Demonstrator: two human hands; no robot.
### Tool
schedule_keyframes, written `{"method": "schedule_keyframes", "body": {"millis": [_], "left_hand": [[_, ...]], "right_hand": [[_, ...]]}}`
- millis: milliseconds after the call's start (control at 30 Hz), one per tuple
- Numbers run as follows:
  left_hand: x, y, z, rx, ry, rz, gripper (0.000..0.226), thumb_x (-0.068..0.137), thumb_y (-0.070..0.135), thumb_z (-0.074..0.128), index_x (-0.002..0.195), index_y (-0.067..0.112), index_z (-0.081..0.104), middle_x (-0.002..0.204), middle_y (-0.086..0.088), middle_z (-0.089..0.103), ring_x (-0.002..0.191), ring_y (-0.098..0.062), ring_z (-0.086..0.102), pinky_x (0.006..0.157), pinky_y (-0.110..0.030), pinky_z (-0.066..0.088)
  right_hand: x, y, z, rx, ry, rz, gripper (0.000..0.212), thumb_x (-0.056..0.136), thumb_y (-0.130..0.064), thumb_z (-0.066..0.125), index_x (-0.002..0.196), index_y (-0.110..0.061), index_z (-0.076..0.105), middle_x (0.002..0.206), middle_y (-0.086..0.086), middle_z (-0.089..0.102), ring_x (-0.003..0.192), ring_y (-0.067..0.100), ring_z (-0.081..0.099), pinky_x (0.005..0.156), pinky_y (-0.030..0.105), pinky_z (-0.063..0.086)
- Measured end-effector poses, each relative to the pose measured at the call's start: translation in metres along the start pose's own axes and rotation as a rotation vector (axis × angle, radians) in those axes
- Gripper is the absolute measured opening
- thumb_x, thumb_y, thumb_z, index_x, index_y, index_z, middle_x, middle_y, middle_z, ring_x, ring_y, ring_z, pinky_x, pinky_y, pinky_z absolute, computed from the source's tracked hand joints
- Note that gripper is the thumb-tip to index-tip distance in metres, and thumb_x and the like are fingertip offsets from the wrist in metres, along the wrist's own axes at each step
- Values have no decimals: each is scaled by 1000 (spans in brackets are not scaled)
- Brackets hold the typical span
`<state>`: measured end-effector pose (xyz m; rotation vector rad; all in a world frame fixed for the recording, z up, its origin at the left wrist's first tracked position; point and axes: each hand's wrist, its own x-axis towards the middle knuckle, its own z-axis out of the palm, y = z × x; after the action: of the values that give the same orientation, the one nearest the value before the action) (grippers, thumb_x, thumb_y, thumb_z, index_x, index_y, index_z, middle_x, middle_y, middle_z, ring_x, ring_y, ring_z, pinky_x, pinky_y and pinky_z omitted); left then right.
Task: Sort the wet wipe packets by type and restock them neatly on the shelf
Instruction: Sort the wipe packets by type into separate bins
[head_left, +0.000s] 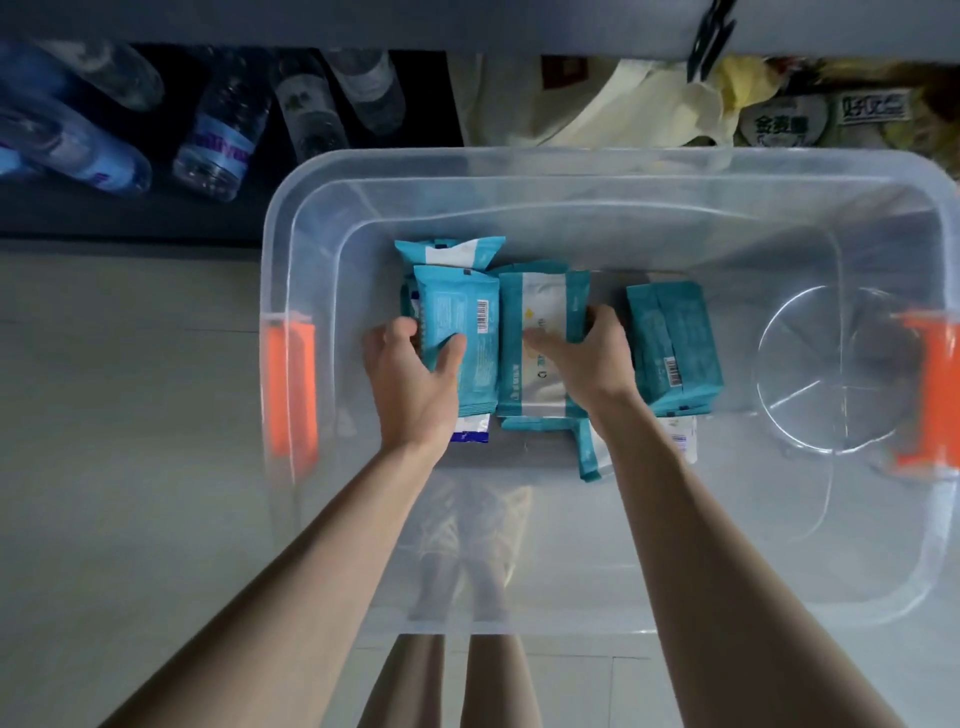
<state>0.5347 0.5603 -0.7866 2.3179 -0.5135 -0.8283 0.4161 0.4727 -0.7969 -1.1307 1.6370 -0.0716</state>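
Both hands in clear bin (291, 208): left hand (410, 384) grips barcode packet (460, 322), right hand (582, 353) grips white-label packet (543, 312); long axes point toward shelf.

Of the left hand (410, 384), the fingers (400, 332) curl behind the left edge of the barcode packet (457, 322); tips out of sight. On the right hand (587, 358), tips likewise lost past the right edge of the white-panel packet (543, 322).

The packets underneath (589, 447) are mostly covered by those on top and by the right forearm; type not readable. Wrapper print too small to read.

At the right edge of the frame, the orange handle (930, 389) of the clear bin (280, 218) is cut off and smeared.

Upper left, the water bottles (223, 135) are blurred; the outermost are cropped by the left edge.

Top right, the black clip (711, 36) is cropped by the top edge.
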Motion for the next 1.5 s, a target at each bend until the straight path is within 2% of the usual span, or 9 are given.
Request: {"method": "schedule_keyframes", "body": {"millis": [200, 333, 567, 733, 833, 933, 1100, 1267, 1500], "left_hand": [[5, 9, 0, -100, 39, 253, 21, 80, 5, 69, 90, -3, 52, 125, -8, 42, 105, -4, 41, 90, -8, 33], [14, 10, 5, -185, 36, 276, 25, 79, 9, 68, 88, 9, 45, 124, -10, 47, 109, -28, 50, 90, -37, 43], [25, 19, 5, -246, 78, 128, 49, 66, 10, 79, 103, 13, 46, 96, -1, 53, 85, -22, 53, 83, -43, 48], [26, 20, 0, -107, -36, 175, 30, 66, 34, 72, 81, 13, 57, 89, -4, 53, 86, -33, 55, 80, -53, 47], [11, 33, -17, -179, -45, 239, 32, 72, 40, 68, 87, 14, 54, 88, 1, 59, 87, -32, 57, 79, -54, 47], [-15, 57, -45, -270, -109, 290, 26, 82, 34, 63, 100, 21, 48, 95, -2, 63, 90, -22, 60, 81, -44, 51], [-78, 105, -89, -354, -200, 258, 12, 99, 20, 47, 106, 14, 39, 84, 10, 51, 68, 3, 51, 62, -15, 43], [-148, 147, -108, -473, -355, 107, 5, 100, 22, 43, 104, 21, 46, 89, 15, 54, 72, 16, 52, 69, -3, 39], [-247, 188, -79, -474, -478, 65, 45, 77, 42, 72, 112, 19, 56, 112, 3, 68, 106, -14, 63, 98, -42, 48]], "right_hand": [[-6, 2, -7, 240, -41, 71, 38, 77, -14, 75, 111, -7, 61, 101, 7, 70, 89, 23, 68, 78, 40, 57], [-16, -3, -17, 477, -77, 89, 40, 81, -6, 72, 117, -5, 56, 102, 9, 70, 90, 26, 69, 81, 43, 56], [-21, -5, -8, 558, -100, 49, 27, 82, -2, 69, 106, -8, 62, 98, 10, 72, 91, 30, 70, 84, 48, 56], [-33, -4, -18, 642, -108, 62, 22, 83, 0, 66, 101, -11, 62, 90, 6, 72, 81, 22, 70, 78, 42, 58], [-53, -10, -31, 694, -109, 75, 22, 84, -3, 67, 104, -10, 62, 90, 6, 72, 81, 22, 69, 77, 41, 58], [-83, -21, -51, 756, -143, 70, 20, 85, -8, 65, 106, -9, 63, 89, 6, 73, 79, 20, 70, 74, 40, 58], [-152, -40, -101, 806, -179, -26, 24, 77, -19, 66, 100, -11, 63, 91, 5, 72, 82, 19, 69, 79, 40, 58], [-213, -46, -155, 824, -247, -7, 16, 88, -13, 60, 104, -12, 60, 83, 3, 71, 72, 19, 69, 68, 37, 60], [-263, -10, -247, 716, -195, -69, 37, 83, -30, 65, 114, -9, 61, 101, 9, 71, 85, 23, 69, 80, 39, 58]]}}
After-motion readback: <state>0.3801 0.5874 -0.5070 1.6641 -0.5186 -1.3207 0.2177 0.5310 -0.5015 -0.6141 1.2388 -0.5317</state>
